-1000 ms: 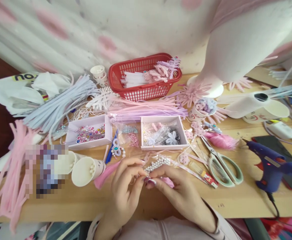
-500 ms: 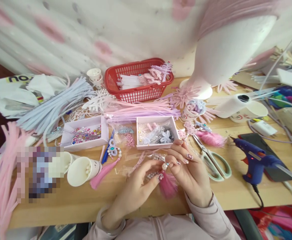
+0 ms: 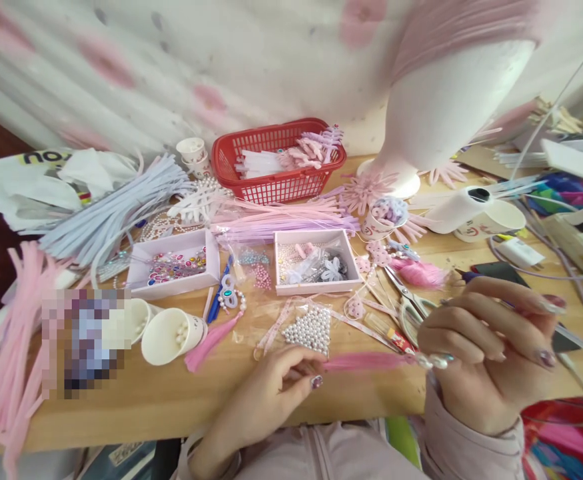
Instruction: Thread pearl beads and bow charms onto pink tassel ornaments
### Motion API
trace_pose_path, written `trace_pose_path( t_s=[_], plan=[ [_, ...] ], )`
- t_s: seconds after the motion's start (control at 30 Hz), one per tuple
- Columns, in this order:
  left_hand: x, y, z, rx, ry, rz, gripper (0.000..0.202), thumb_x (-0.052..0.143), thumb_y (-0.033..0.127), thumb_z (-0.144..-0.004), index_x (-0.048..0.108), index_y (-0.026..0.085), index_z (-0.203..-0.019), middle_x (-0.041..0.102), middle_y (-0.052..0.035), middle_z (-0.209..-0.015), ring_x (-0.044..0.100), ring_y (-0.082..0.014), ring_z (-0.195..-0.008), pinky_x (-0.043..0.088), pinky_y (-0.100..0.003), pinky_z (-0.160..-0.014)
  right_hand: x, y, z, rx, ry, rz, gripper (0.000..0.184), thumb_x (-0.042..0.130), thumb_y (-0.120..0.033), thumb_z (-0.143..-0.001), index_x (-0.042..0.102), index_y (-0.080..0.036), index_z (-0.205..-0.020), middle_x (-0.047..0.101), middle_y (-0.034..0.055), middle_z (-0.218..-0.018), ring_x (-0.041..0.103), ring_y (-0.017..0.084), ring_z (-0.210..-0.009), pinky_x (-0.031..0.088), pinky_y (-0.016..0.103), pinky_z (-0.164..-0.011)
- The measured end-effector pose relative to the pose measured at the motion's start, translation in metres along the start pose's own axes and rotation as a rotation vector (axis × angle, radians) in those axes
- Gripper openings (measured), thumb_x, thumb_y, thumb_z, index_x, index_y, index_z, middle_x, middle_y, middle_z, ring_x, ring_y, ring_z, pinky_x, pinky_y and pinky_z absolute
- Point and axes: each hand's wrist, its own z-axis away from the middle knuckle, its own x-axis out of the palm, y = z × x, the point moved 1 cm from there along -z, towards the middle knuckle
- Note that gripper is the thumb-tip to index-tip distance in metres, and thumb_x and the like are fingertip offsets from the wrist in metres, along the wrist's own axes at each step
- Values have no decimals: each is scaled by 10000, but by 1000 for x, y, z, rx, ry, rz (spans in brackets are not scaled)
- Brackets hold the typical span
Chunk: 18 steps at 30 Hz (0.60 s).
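Observation:
A pink tassel (image 3: 366, 361) stretches level between my two hands above the table. My left hand (image 3: 281, 383) is closed, thumb and fingers pinching the tassel's loose end. At the other end, pearl beads (image 3: 434, 361) and a small blue bead lie against my right hand (image 3: 488, 353). Its fingers are curled shut, and the thread they seem to grip is too thin to make out. Under the tassel is a clear bag of pearl beads (image 3: 308, 330). Scissors (image 3: 411, 310) lie partly behind my right hand, beside a red-and-yellow lighter-like stick (image 3: 398, 339).
Two white trays hold gems (image 3: 171, 283) and small ornaments (image 3: 316, 287). Paper cups (image 3: 168, 340) stand at left, with a finished-looking pink tassel (image 3: 211, 343) beside them. Pipe cleaners (image 3: 116, 207) and a red basket (image 3: 278, 190) lie behind. My right hand largely hides a glue gun.
My right hand has swung right and up towards the camera, drawing the beaded tassel out sideways. My left hand stays low near the middle. The pearl bag and lighter-like stick are now uncovered.

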Motion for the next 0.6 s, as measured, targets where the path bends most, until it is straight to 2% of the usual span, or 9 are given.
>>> trace_pose_path(
  t_s=[0.07,0.13,0.2,0.23,0.3,0.37,0.43,0.5,0.6],
  plan=[
    [-11,2,3,-4,38,3,259,602,113,-856,767,238,-1012,798,-66,-932,764,-197,-830,620,-268,-697,2,1,0,48,-25,-106,218,817,-273,-853,617,-319,-779,474,-129,-400,71,94,-348,169,227,-269],
    [-22,1,6,-5,157,-71,227,582,134,-873,758,229,-979,787,-56,-854,746,-185,-709,599,-243,-586,3,5,-2,92,-39,-66,273,882,-246,-775,617,-305,-749,384,-137,-373,56,84,-364,187,203,-287],
    [-29,-3,8,25,342,-230,227,569,143,-878,742,227,-997,778,-69,-919,722,-182,-668,575,-246,-534,1,12,-5,154,-87,121,299,926,-269,-703,627,-279,-701,276,-136,-380,42,71,-392,185,198,-320],
    [-30,-6,9,49,434,-327,237,571,144,-874,733,228,-1024,769,-86,-1005,716,-186,-680,577,-264,-548,-1,15,-6,202,-132,254,289,931,-296,-688,643,-264,-689,281,-128,-402,62,61,-399,178,196,-336],
    [-28,-15,10,87,566,-490,277,591,149,-864,711,231,-1100,714,-121,-1195,710,-196,-728,599,-327,-646,-7,23,-7,311,-233,544,245,895,-360,-724,684,-238,-703,404,-88,-472,154,42,-391,161,183,-346],
    [-23,-23,10,83,622,-559,331,604,153,-866,677,228,-1180,660,-140,-1288,700,-191,-737,598,-396,-780,-14,30,-6,412,-319,814,207,822,-397,-804,716,-222,-772,567,-29,-617,319,42,-393,202,163,-333],
    [-19,-29,9,66,641,-557,386,608,151,-869,638,225,-1246,637,-143,-1314,692,-185,-751,573,-424,-863,-21,37,-6,462,-438,1016,195,759,-392,-861,719,-205,-825,654,18,-791,504,72,-454,365,176,-361],
    [-17,-30,8,42,626,-516,432,608,142,-860,608,221,-1285,665,-129,-1260,673,-178,-734,570,-409,-843,-25,43,-6,474,-570,1153,185,712,-379,-890,710,-197,-861,675,41,-922,624,106,-529,507,232,-465],
    [-19,-26,7,-4,589,-401,485,579,113,-836,562,211,-1311,717,-95,-1123,636,-156,-674,575,-357,-744,-28,47,-9,465,-658,1309,144,644,-341,-924,683,-205,-899,684,33,-951,665,118,-534,536,263,-541]
  ],
)
